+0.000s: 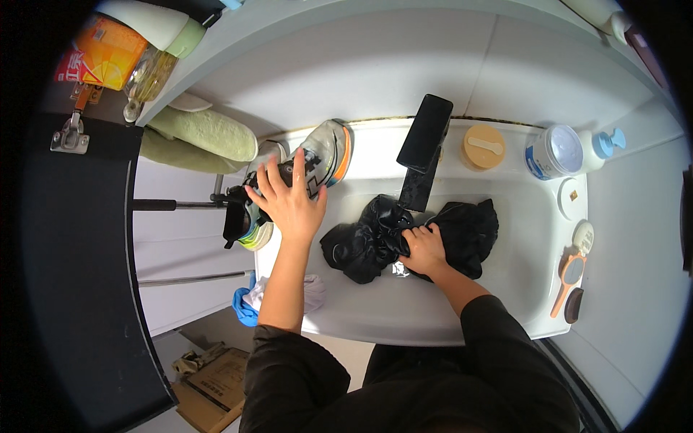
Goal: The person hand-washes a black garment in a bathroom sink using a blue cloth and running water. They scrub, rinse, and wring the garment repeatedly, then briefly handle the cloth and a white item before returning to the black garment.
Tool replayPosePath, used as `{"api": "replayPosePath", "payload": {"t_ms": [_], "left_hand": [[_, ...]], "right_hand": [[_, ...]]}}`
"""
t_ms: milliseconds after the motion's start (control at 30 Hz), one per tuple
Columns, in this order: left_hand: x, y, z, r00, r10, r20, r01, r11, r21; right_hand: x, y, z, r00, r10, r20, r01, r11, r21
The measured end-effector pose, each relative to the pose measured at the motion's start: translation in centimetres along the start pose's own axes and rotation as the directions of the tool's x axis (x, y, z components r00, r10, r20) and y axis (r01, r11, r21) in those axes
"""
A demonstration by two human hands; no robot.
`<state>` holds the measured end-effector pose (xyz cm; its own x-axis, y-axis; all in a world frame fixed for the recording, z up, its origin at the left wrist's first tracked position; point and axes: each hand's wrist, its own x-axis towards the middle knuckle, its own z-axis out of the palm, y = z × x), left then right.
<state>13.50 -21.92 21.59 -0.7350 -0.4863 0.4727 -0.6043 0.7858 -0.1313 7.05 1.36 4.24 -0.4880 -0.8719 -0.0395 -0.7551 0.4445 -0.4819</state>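
Observation:
A wet black cloth garment (360, 243) lies bunched in the white washbasin (533, 233). My right hand (425, 251) grips it near the middle, with folds spreading to both sides. Raised above the basin's left side, my left hand (292, 211) has its fingers spread and nothing in them. Under and beyond that hand, a grey sneaker with an orange edge (327, 149) stands on the basin's left ledge; whether the fingers touch it I cannot tell. A black faucet (425, 135) reaches out over the cloth from the back rim.
An orange lidded jar (482, 149), a white tub (552, 154) and a pump bottle (595, 151) stand along the back ledge. An orange-handled mirror (573, 270) lies at right. Green slippers (206, 130), blue cloth (244, 309) and a dark cabinet door (81, 260) border the left. A shelf (260, 27) overhangs.

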Motion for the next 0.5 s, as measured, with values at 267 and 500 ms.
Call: {"api": "replayPosePath", "payload": {"t_ms": [267, 500], "left_hand": [[-2.3, -2.1, 1.2, 0.993, -0.037, 0.112, 0.023, 0.992, 0.123], [-1.2, -4.4, 1.7, 0.989, 0.044, 0.141, -0.059, 0.993, 0.107]], "right_hand": [[0.1, 0.1, 0.0, 0.999, 0.016, 0.052, -0.015, 1.0, -0.014], [0.1, -0.1, 0.0, 1.0, -0.001, 0.024, 0.001, 1.0, -0.006]]}}
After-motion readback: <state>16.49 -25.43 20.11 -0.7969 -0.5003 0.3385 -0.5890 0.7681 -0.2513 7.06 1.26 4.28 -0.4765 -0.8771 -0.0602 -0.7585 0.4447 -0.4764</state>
